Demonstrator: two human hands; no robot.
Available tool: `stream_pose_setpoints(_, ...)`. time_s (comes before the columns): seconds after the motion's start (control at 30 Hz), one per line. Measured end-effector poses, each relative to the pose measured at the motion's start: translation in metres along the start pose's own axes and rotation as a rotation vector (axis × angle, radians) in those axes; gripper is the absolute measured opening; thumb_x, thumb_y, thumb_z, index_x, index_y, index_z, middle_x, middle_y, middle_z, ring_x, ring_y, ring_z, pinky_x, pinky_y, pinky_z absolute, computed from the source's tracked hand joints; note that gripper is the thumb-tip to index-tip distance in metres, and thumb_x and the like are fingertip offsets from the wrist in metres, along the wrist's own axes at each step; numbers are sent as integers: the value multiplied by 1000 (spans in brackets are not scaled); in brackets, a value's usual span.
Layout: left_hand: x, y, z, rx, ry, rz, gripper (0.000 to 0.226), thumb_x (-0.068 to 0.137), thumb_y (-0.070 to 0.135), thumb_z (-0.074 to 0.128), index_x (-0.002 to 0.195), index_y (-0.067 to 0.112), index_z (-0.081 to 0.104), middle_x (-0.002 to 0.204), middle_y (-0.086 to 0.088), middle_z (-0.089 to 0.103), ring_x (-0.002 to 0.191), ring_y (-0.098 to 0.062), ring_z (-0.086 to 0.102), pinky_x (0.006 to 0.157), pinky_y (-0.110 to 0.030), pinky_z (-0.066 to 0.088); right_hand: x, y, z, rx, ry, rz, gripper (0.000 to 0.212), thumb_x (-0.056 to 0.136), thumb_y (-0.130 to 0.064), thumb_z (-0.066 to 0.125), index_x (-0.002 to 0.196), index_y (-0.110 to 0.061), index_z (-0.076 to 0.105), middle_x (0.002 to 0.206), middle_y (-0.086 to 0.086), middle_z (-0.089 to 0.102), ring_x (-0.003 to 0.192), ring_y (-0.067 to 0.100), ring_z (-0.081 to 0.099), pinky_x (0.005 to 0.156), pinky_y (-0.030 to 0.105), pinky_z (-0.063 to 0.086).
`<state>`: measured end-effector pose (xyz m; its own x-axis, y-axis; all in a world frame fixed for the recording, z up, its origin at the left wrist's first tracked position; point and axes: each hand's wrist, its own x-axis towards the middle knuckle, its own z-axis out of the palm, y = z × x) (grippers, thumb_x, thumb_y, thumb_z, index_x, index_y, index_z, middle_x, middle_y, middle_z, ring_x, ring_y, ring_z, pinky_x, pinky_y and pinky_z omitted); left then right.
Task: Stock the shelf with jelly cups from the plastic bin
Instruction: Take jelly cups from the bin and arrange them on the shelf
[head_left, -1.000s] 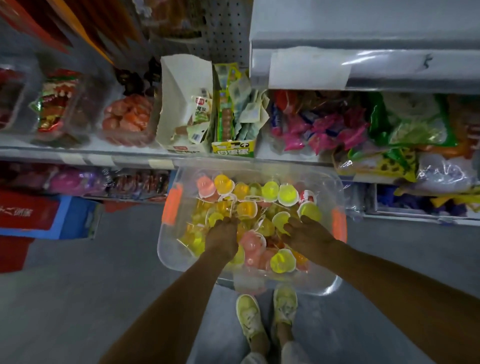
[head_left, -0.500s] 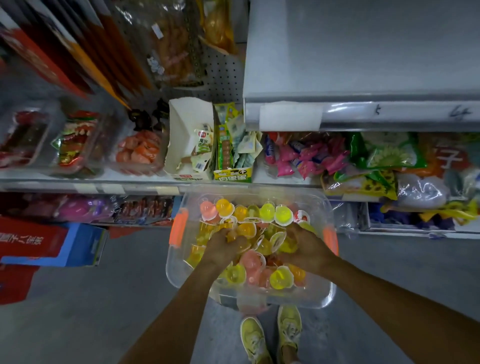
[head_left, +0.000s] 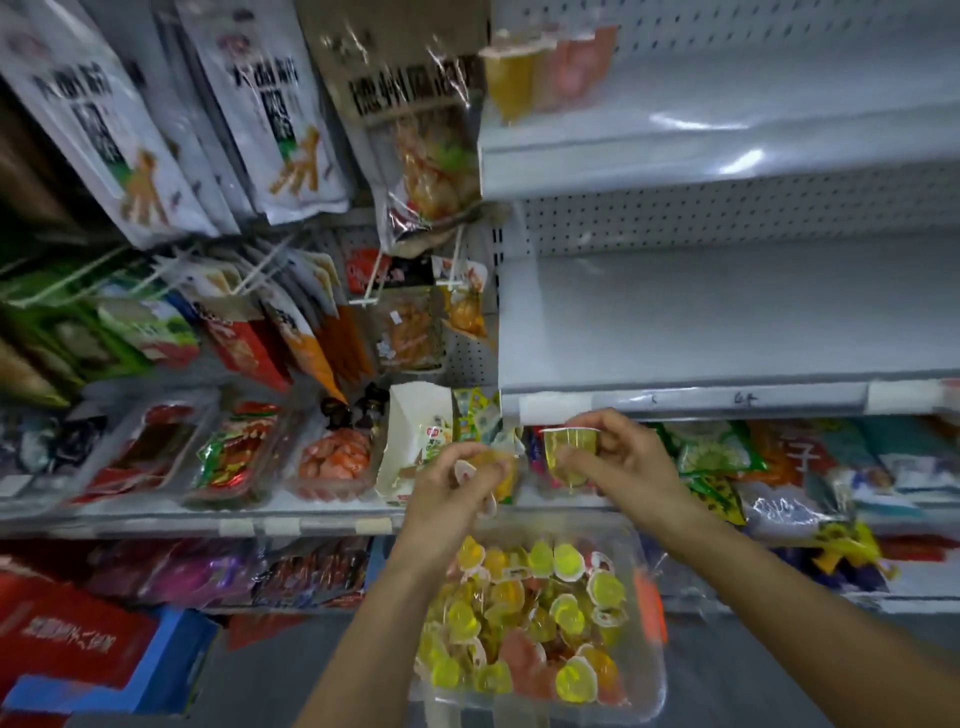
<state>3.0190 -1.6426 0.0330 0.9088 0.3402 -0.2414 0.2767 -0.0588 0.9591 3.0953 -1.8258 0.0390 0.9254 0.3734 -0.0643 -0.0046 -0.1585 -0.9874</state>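
Hanging bags (head_left: 156, 130) blurred, print unreadable; left forearm (head_left: 374, 639) hides bin (head_left: 652, 696) left side; shelf (head_left: 727, 322) cut off right.

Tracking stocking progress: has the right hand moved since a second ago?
Yes: the right hand rose out of the plastic bin, holding a yellow jelly cup below the shelf edge.

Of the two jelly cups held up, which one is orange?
The orange jelly cup is in the left hand; the right hand holds a yellow jelly cup.

Character "子" on a snack bag (head_left: 802, 457)
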Motion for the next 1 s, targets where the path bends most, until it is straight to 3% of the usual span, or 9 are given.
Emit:
stream_pose_setpoints(0.13, -9, 67, -10, 28, -6, 140, 24, 83, 32, 75, 101, 25, 62, 65, 0, 58, 58, -15, 56, 55, -31, 48, -10, -68, -11, 31, 37, -118, 21, 81, -18, 75, 100, -15, 65, 91, 8, 73, 82, 20, 69, 70, 28, 57)
stream_pose_setpoints(0.23, -10, 114, -16, 130, 68, 244, 46, 68, 47, 77, 96, 25, 49, 82, -1, 60, 66, -18, 61, 58, -33, 46, -11, -116, -20, 67, 62, -217, 22, 83, -14, 72, 103, -13, 62, 85, 4, 72, 67, 4, 66, 56, 15, 49)
stream_pose_setpoints(0.3, -9, 143, -20, 178, 110, 333, 49, 67, 46, 80, 93, 22, 47, 82, 0, 58, 70, -16, 58, 63, -33, 47, -7, -147, -25, 67, 81, -282, 23, 84, -11, 71, 105, -10, 61, 84, 3, 69, 59, -3, 60, 51, 10, 43)
stream_pose_setpoints(0.43, -11, 197, -25, 222, 165, 527, 35, 78, 35, 78, 100, 24, 53, 91, 5, 62, 75, -7, 59, 53, -15, 45, 8, -198, -37, 21, 142, -401, 24, 81, -16, 75, 100, -16, 61, 86, 4, 69, 66, 3, 62, 53, 12, 44)
stream_pose_setpoints(0.57, -5, 235, -28, 245, 194, 655, 32, 79, 34, 77, 107, 34, 62, 94, 19, 62, 75, 12, 59, 59, -10, 48, 34, -236, -56, -71, 248, -488, 26, 79, -18, 77, 94, -26, 57, 91, 7, 70, 71, 13, 62, 61, 22, 51)
stream_pose_setpoints(0.67, 6, 255, -24, 271, 234, 683, 41, 77, 37, 78, 114, 32, 62, 97, 21, 62, 77, 15, 58, 65, -9, 49, 57, -257, -70, -167, 283, -467, 32, 78, -20, 78, 101, -22, 55, 84, -1, 66, 66, 6, 62, 63, 19, 50)
stream_pose_setpoints(0.8, 19, 269, -16, 268, 283, 627, 52, 71, 42, 83, 114, 24, 60, 102, 11, 63, 86, -1, 62, 77, -34, 59, 89, -262, -80, -310, 249, -370, 42, 78, -20, 79, 112, -20, 56, 96, 5, 66, 72, 10, 59, 62, 23, 44)
stream_pose_setpoints(0.87, 25, 273, -12, 304, 304, 631, 51, 70, 43, 83, 112, 24, 60, 102, 10, 63, 86, -1, 61, 78, -33, 58, 102, -260, -79, -370, 227, -371, 43, 78, -17, 79, 114, -19, 57, 98, 5, 66, 72, 7, 58, 59, 19, 43)
stream_pose_setpoints(1.0, 34, 278, -6, 336, 314, 639, 51, 68, 47, 82, 108, 25, 61, 100, 10, 64, 87, 0, 60, 74, -26, 55, 117, -263, -80, -434, 222, -381, 38, 80, -16, 77, 112, -15, 56, 85, -5, 58, 66, 0, 52, 50, 7, 39)
